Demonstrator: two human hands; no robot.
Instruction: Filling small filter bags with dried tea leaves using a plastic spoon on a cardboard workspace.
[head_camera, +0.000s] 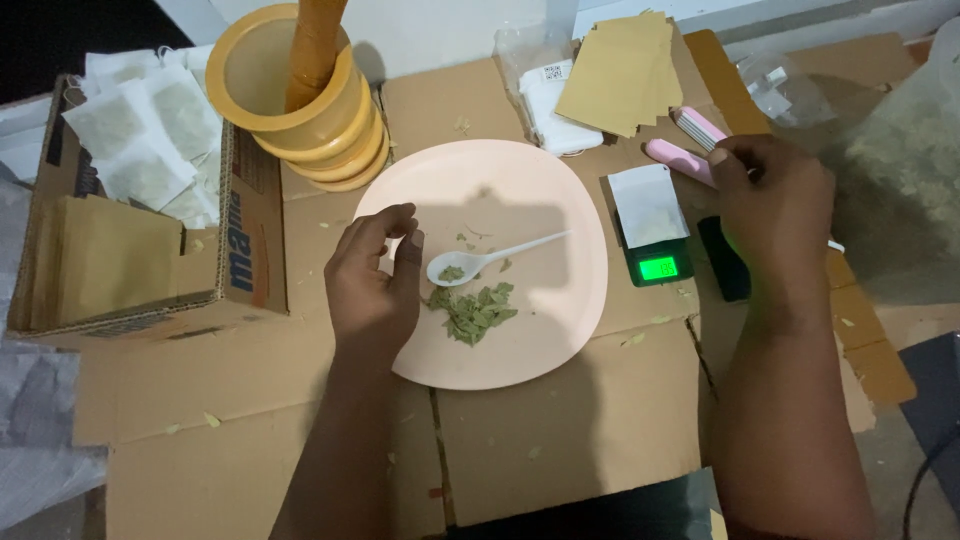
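**Dried leaves on the plate, a sachet on the scale**

The left hand (375, 280) hovers half-curled and empty over the nine o'clock edge of the pale pink plate (560, 300), fingertips just beside the bowl of a white plastic spoon (490, 258) carrying a few crumbs. A small heap of dried green leaves (474, 312) lies at the plate's centre, just below the spoon. At three o'clock, a white sachet (648, 205) rests on a small digital scale (660, 262). The right hand (775, 205) is closed around the end of a pink sealer (680, 158) at two o'clock. A yellow wooden mortar (300, 100) with its pestle stands at eleven o'clock, on a cardboard-covered bench (560, 440).
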